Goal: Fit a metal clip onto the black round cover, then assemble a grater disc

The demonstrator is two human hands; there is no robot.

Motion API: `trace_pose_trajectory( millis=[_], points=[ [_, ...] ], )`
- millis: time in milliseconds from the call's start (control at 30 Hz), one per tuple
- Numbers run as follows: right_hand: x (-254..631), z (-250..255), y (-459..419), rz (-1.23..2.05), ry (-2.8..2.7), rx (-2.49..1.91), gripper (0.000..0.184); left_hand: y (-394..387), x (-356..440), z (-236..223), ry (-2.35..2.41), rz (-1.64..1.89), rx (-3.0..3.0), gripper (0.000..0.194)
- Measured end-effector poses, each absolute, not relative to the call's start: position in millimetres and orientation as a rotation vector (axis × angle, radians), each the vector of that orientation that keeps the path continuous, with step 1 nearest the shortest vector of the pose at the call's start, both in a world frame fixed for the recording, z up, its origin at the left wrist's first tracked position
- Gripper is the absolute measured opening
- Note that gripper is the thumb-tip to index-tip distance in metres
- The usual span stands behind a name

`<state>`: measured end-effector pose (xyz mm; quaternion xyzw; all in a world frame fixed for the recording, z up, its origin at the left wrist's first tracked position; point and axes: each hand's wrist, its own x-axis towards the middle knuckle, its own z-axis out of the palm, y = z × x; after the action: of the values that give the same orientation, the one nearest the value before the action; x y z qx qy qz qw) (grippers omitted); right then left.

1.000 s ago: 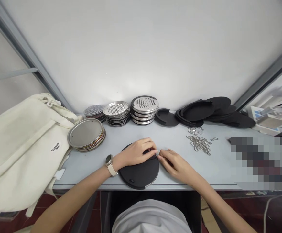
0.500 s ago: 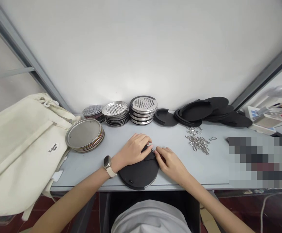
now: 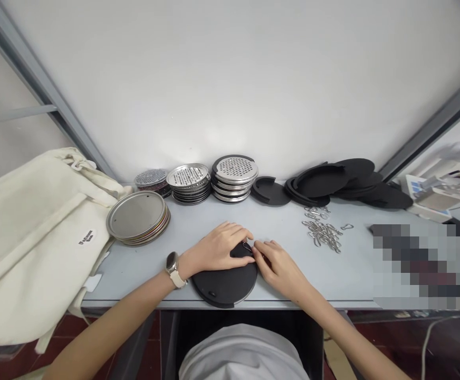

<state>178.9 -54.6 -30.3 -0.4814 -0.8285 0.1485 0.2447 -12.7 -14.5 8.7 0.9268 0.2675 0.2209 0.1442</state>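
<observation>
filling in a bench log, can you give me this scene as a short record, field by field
left hand: on a black disc, thumb and fingers apart
right hand: fingertips at a small metal clip near the disc's far right edge; exact grip hidden
loose clips: heaped right of the hands
back row: three stacks with patterned metal tops, black covers to their right
left side: smooth-topped plate stack beside a cream bag

The pale-grey table (image 3: 317, 277) carries stacked round grey metal plates (image 3: 137, 216), stacked perforated silver discs (image 3: 189, 177), overlapping round black trays (image 3: 320, 182), silver metal clips (image 3: 322, 233) and, near its front edge, a round black disc (image 3: 226, 282).
</observation>
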Motion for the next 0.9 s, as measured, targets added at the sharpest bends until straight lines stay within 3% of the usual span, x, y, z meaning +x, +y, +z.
trace_pose_trajectory(
  millis=[433, 900],
  points=[
    [186.4, -29.0, -58.4, 0.429, -2.292, -1.309, 0.029, -13.1, -9.9, 6.8, 0.755, 0.584, 2.210, 0.036],
    [188.2, -25.8, -60.1, 0.464, -2.315, -1.210, 0.029, -10.9, -9.5, 4.2, 0.705, 0.576, 2.115, 0.036]
  ],
)
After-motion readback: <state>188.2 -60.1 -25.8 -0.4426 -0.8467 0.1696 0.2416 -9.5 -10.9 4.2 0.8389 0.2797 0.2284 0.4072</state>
